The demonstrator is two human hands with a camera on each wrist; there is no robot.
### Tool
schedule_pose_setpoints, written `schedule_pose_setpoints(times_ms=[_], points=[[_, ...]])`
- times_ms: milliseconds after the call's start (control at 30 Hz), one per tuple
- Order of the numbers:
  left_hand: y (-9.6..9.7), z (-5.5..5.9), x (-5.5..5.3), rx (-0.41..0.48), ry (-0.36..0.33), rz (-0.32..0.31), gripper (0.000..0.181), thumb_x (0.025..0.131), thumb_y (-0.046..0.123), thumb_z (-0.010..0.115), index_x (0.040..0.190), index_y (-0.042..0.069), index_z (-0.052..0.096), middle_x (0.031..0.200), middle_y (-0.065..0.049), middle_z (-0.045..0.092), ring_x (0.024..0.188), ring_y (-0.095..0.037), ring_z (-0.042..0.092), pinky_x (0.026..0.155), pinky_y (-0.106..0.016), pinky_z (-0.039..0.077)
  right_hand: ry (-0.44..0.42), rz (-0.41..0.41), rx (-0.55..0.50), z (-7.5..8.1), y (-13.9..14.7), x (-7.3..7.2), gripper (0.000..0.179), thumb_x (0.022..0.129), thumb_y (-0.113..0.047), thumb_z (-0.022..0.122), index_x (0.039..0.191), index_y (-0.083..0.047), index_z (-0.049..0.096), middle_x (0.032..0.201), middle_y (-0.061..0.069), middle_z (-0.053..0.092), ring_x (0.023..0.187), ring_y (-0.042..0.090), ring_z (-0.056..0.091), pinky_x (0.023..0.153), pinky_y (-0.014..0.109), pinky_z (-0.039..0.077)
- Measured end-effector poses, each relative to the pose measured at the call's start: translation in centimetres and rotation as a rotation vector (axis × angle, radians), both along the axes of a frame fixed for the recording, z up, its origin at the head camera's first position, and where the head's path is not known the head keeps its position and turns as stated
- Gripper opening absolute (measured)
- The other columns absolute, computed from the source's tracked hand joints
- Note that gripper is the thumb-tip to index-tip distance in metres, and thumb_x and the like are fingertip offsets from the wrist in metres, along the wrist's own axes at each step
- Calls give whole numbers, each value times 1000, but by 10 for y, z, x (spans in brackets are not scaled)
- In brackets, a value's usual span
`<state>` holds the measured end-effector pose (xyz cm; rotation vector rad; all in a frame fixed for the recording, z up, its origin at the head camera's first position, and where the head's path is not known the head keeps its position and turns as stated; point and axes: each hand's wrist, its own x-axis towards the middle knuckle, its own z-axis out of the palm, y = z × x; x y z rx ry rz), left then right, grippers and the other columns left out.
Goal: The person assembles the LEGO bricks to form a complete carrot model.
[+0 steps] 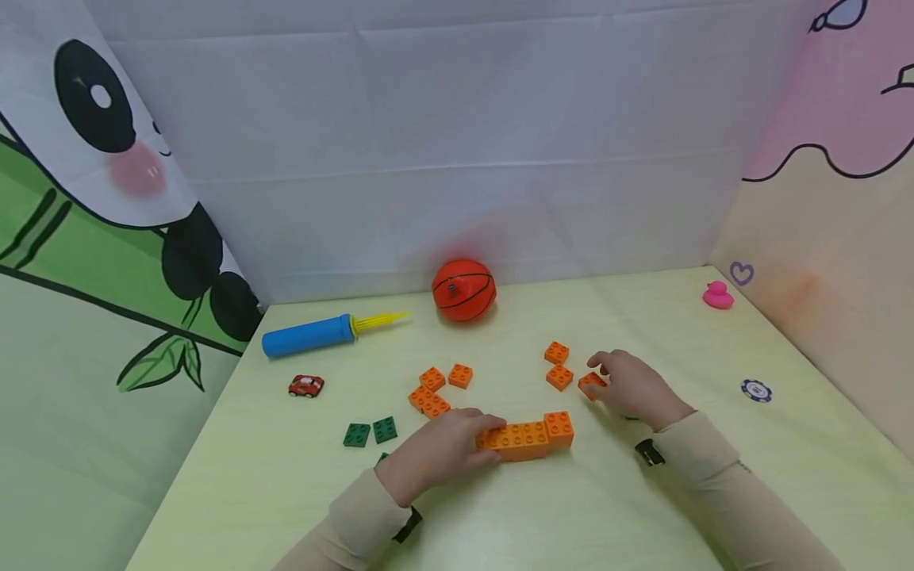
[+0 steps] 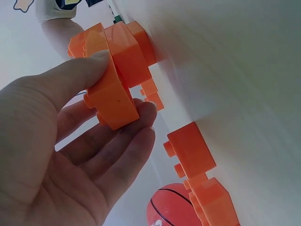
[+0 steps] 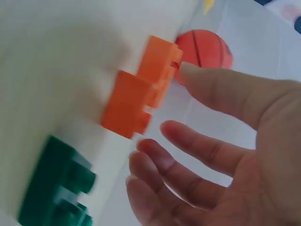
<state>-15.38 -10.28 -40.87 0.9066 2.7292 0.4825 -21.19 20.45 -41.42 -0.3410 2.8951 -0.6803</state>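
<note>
My left hand [image 1: 444, 446] grips the left end of a row of joined orange toy bricks [image 1: 524, 441]. In the left wrist view the thumb presses one side of the end brick [image 2: 113, 101] and fingertips touch the other. At the row's right end one brick stands higher. My right hand [image 1: 635, 387] reaches over a loose orange brick [image 1: 591, 385]. In the right wrist view its thumb and fingers are spread, with that brick [image 3: 126, 104] just beyond the fingertips, not held. A green brick [image 3: 51, 183] lies near this hand.
Loose orange bricks [image 1: 559, 377] lie beyond the right hand, with several more [image 1: 432, 378] beyond the left. Green bricks [image 1: 357, 434] sit left. Farther out are a red toy car [image 1: 306, 386], blue pump [image 1: 309, 336], small basketball [image 1: 464, 290], pink duck [image 1: 717, 296] and chip [image 1: 756, 390].
</note>
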Motion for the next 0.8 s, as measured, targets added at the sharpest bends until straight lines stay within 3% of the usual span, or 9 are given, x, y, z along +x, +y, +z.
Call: schedule_pose_setpoints(times_ms=[100, 300, 400, 533, 667, 800], points=[[1, -1, -1, 0, 7, -6, 44, 93, 38, 71, 134, 23, 64, 121, 4, 67, 104, -10, 63, 94, -32, 53, 8, -20, 63, -8, -2, -2, 48, 91, -29, 72, 127, 0, 61, 107, 15, 63, 92, 28, 60, 81, 47, 53], [1, -3, -1, 0, 10, -9, 44, 93, 38, 71, 134, 23, 64, 120, 4, 67, 102, -9, 62, 93, -32, 53, -19, -62, 71, -13, -2, -2, 47, 89, -20, 71, 129, 2, 58, 105, 12, 66, 92, 26, 59, 82, 47, 52], [1, -4, -1, -2, 15, -10, 44, 93, 39, 71, 134, 23, 64, 120, 4, 68, 101, -9, 62, 92, -31, 53, -15, -68, 63, -8, -2, -1, 48, 90, -20, 69, 130, 3, 58, 109, 15, 66, 97, 29, 60, 85, 49, 52], [1, -3, -1, -6, 19, -9, 44, 93, 39, 71, 134, 23, 64, 120, 5, 67, 102, -9, 62, 92, -32, 53, 66, -50, 13, 5, -4, 4, 47, 90, -22, 70, 129, 3, 61, 114, 16, 67, 101, 31, 62, 87, 50, 52], [1, -2, -1, -11, 7, 1, 45, 92, 39, 71, 134, 24, 64, 121, 4, 67, 103, -10, 62, 93, -33, 53, 159, 87, -142, 17, -13, 15, 42, 90, -15, 69, 129, 0, 63, 110, 8, 67, 100, 29, 62, 87, 48, 52], [2, -1, -1, -11, -2, 11, 45, 93, 39, 71, 135, 25, 64, 122, 3, 67, 105, -11, 62, 94, -34, 53, 161, 292, -267, 21, -29, 29, 40, 93, -17, 70, 131, -9, 64, 113, -3, 64, 100, 22, 60, 88, 43, 53]])
